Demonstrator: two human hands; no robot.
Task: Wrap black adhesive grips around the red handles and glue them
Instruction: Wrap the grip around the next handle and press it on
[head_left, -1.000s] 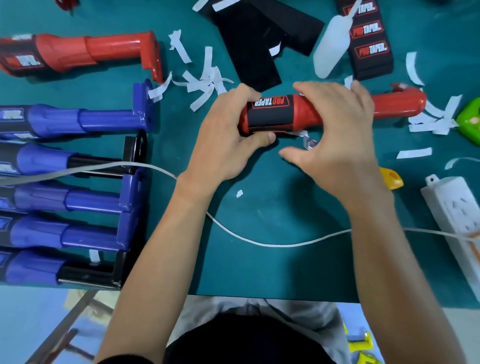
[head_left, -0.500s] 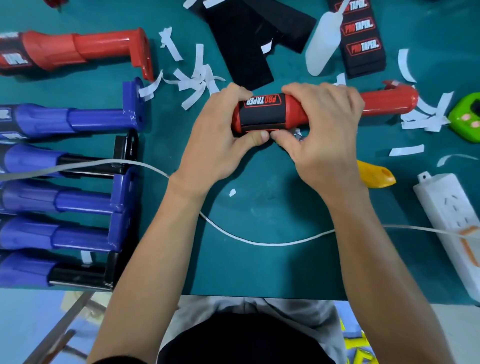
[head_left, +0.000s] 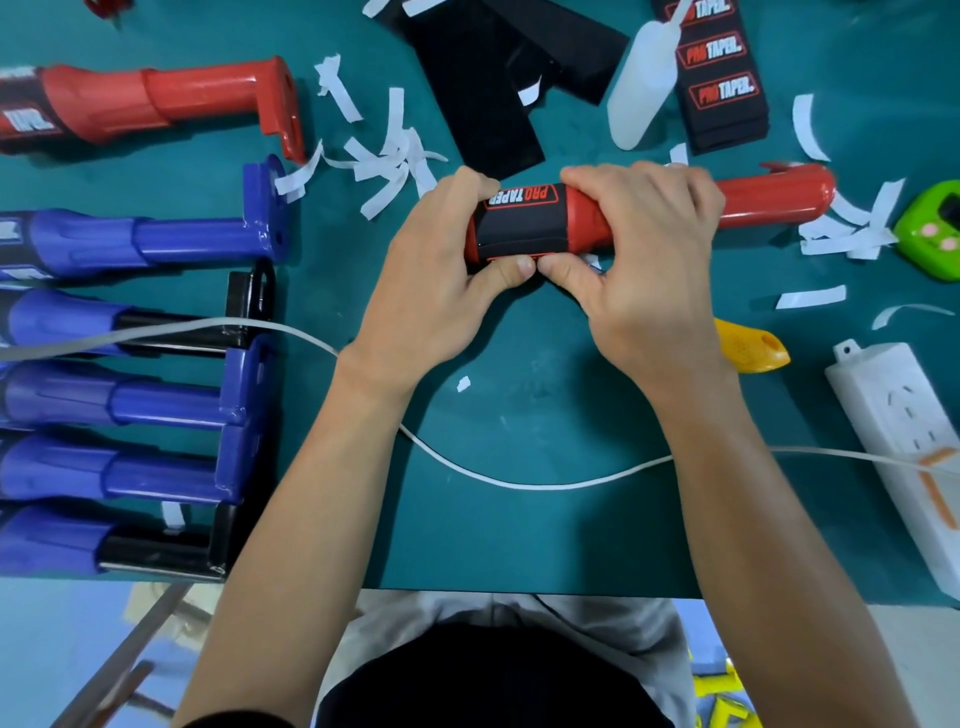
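- The red handle (head_left: 769, 200) sits mid-table (head_left: 519, 530) between both hands, its bare end jutting right. Should it roll in the grasp, the wrap would likely set skewed.
- The left hand (head_left: 431, 280) curls round the handle's thick end. The right hand (head_left: 644, 260) curls over its middle. Both thumbs press together on the lower seam. Lifting either too soon could let the edge spring back.
- The black grip (head_left: 519, 223) wraps the thick end, logo up. A thin red line shows at the seam (gap or printed trim, I cannot tell), so the ends may meet unevenly.
- The glue bottle (head_left: 641, 88) lies well apart, up-table. Reaching for it frees a hand, and the seam might then open.
- White paper strips (head_left: 389, 150) litter the table nearby, and one could stick to exposed adhesive.
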